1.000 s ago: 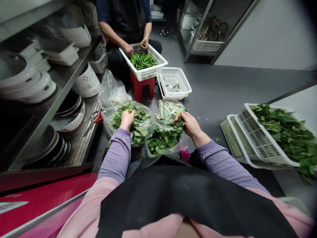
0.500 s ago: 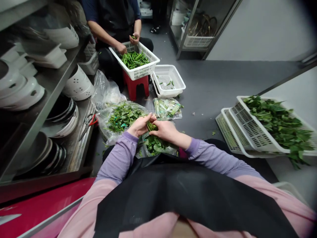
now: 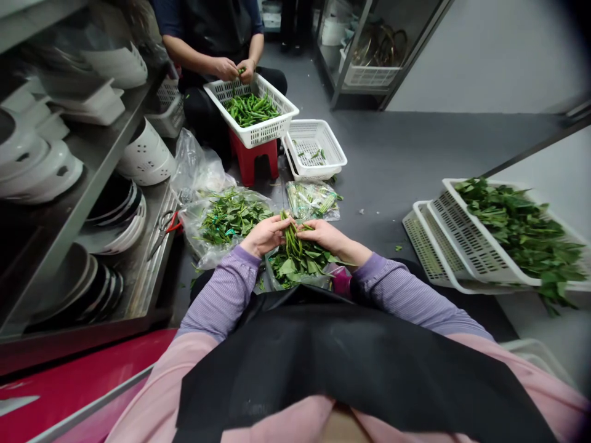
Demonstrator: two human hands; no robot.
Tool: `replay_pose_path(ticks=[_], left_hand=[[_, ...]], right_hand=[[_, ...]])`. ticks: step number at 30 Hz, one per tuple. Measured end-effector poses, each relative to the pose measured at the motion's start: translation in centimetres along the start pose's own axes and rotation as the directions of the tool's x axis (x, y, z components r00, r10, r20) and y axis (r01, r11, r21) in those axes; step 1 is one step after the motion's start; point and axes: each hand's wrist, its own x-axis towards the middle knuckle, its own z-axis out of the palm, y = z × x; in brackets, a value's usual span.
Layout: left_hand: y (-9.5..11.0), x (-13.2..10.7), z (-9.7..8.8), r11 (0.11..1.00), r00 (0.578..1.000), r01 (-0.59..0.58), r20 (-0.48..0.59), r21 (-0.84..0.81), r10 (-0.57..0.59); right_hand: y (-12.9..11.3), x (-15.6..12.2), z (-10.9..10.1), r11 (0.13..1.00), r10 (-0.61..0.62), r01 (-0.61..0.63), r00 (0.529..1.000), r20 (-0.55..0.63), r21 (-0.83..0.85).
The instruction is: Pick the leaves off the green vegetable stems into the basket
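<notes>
My left hand (image 3: 263, 234) and my right hand (image 3: 325, 235) meet over a bunch of leafy green stems (image 3: 294, 243), both closed on its stalk ends. The bunch hangs leaves-down above an open plastic bag of greens (image 3: 295, 271) in front of my knees. A second clear bag of loose leaves (image 3: 228, 218) lies on the floor just left of my left hand. A smaller bag of cut stems (image 3: 311, 200) lies beyond my hands.
A white basket of picked leaves (image 3: 512, 234) sits on stacked baskets at right. Across from me another person handles green pods over a basket (image 3: 252, 111) on a red stool (image 3: 253, 160); a nearly bare basket (image 3: 314, 151) sits beside it. Shelves of dishes (image 3: 69, 184) and red-handled scissors (image 3: 166, 224) line the left.
A second ago my hands were apart, one in each bag. They came together on a bunch of stems, and the bunch now stands higher between them.
</notes>
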Motion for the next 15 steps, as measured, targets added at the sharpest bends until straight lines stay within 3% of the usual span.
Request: replay_pose_path(ticks=[2,4,6,8,11,13,15], left_hand=[[-0.3,0.2,0.1,1.0,0.997,-0.011,-0.077,0.018,0.012],[-0.6,0.4,0.3,0.999,0.986,-0.033,-0.16,0.028,0.037],[-0.6,0.5,0.5,0.998,0.975,-0.049,-0.216,0.033,0.054],[-0.5,0.5,0.5,0.997,0.962,-0.059,-0.263,0.05,0.07],[-0.1,0.4,0.4,0.99,0.935,-0.103,-0.331,0.097,0.13],[0.1,0.4,0.1,0.984,0.932,-0.137,-0.323,0.116,0.168],[0.3,0.4,-0.1,0.972,0.936,-0.175,-0.28,0.16,0.214]], right_hand=[[0.5,0.4,0.2,0.964,-0.134,0.102,0.984,-0.117,-0.245],[0.9,0.7,0.5,0.868,-0.292,0.169,0.934,-0.204,-0.467],[0.8,0.9,0.6,0.812,-0.365,0.19,0.904,-0.225,-0.552],[0.4,0.9,0.5,0.845,-0.332,0.186,0.918,-0.217,-0.502],[-0.1,0.5,-0.2,0.962,-0.137,0.101,0.982,-0.131,-0.253],[-0.3,0.3,-0.7,0.997,-0.027,0.025,0.999,-0.027,-0.072],[-0.2,0.1,-1.2,0.999,-0.005,0.003,1.0,0.03,0.044]])
